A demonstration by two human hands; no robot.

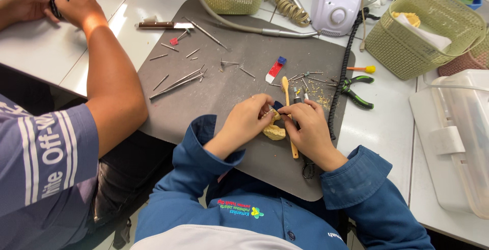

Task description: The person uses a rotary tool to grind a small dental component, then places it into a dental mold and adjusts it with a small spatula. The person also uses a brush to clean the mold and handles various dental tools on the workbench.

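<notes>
We grasp the yellow dental cast (274, 132) in our left hand (248, 119) over the grey mat (224, 89); our right hand (308, 127) grips the wooden-handled tool (289, 115) — work it lightly, cast steadied. Beyond lie loose wires (178, 83) and green-handled pliers (356, 92).

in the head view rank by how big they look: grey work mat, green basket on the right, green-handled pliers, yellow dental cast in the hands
1. grey work mat
2. green basket
3. green-handled pliers
4. yellow dental cast, partly hidden by the fingers, so its rank against the pliers is unsure
</notes>
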